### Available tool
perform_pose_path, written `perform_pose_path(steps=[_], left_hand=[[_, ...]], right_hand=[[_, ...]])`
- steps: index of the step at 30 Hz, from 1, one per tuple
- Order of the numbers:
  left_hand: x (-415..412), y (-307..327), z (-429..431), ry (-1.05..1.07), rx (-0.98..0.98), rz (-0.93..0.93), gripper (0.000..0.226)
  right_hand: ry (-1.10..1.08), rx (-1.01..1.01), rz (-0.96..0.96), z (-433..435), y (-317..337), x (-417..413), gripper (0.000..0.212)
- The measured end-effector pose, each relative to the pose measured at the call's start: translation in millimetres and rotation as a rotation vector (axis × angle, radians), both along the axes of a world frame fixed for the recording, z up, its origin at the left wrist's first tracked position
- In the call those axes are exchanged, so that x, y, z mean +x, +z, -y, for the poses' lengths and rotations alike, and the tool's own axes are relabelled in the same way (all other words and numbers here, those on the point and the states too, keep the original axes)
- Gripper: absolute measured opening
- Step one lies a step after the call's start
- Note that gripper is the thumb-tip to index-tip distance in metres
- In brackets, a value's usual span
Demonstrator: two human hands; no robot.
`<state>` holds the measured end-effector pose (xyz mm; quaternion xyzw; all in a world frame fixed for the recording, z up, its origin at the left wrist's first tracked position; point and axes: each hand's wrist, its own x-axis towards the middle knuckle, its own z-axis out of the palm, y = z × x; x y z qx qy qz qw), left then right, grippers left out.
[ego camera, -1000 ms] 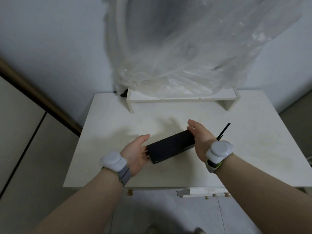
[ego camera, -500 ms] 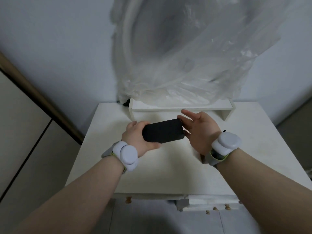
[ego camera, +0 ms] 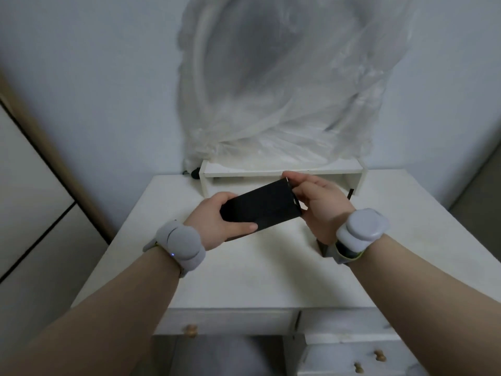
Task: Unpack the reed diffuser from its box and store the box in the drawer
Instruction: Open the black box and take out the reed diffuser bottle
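The black box [ego camera: 261, 208] is held in the air above the white desk [ego camera: 271, 270], clear of its top, and it spans the gap between both hands. The left hand [ego camera: 217, 222] wraps the box's lower left end, with the thumb lying along the near face and the other fingers curled round the far side, so this hand is clamped on the box. The right hand [ego camera: 318, 206] meets the upper right end, where the fingertips [ego camera: 288, 175] pinch the top corner and the thumb sits against the end's edge; whether a flap is lifted there cannot be told. The box is long, narrow and rectangular, matte black, with no print that can be read, and it tilts so that its right end is higher and farther away than its left. A thin pale line shows along the edge of the right end. Both wrists carry grey bands with rounded pods. Behind the hands a low white shelf riser [ego camera: 282, 172] stands at the back of the desk, and a large bundle of clear plastic wrap [ego camera: 284, 85] rests on it against the wall. A thin black stick [ego camera: 350, 193] shows just beyond the right hand. At the desk's front a drawer [ego camera: 230, 321] with a small wooden knob sits closed.
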<state>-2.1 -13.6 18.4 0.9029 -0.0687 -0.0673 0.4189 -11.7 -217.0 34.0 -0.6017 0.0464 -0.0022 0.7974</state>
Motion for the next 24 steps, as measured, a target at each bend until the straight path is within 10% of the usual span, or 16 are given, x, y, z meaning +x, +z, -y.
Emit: perform_pose_path(steps=[13, 24], left_hand=[[-75, 9, -9, -0.04, 0.139, 0.01, 0.072], [-114, 42, 33, -0.191, 0.239, 0.443, 0.083]], right_hand=[[0.113, -0.001, -0.024, -5, -1, -80, 0.03], [0.209, -0.029, 0.108, -12, 15, -117, 0.031]])
